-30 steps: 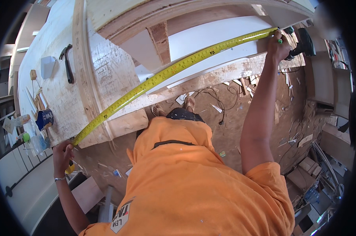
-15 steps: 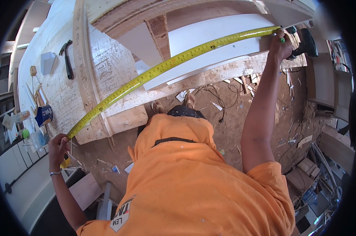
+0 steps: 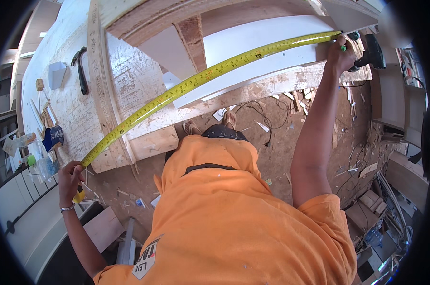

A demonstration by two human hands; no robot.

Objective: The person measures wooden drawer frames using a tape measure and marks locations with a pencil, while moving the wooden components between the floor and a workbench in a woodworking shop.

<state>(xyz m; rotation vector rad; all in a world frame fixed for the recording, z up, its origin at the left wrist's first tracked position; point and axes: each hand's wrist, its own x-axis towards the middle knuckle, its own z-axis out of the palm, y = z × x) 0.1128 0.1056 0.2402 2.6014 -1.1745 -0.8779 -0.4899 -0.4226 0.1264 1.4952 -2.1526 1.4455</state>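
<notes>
A yellow tape measure (image 3: 186,86) is drawn out in a long bowed span between my two hands, across the workbench and a white board (image 3: 267,31). At the left end, my left hand (image 3: 71,179) pinches the blade, and part of the yellow tape case (image 3: 79,195) shows beneath it. My right hand (image 3: 341,56) closes on the blade's far right end, against the board's end. A small green-tipped thing (image 3: 343,48) pokes out from its fingers; its kind is hidden. Right beside that hand lies a dark cordless drill (image 3: 370,53).
A claw hammer (image 3: 81,70) and a white block (image 3: 57,75) lie on the scratched workbench (image 3: 136,71). Wooden framing (image 3: 192,40) rises at the back. Scraps and a cable (image 3: 268,128) litter the dirt floor. Offcuts (image 3: 367,209) and a plastic bottle (image 3: 374,237) sit at lower right.
Both hands keep their hold on the tape measure. The view has shifted very slightly; nothing else has visibly moved.
</notes>
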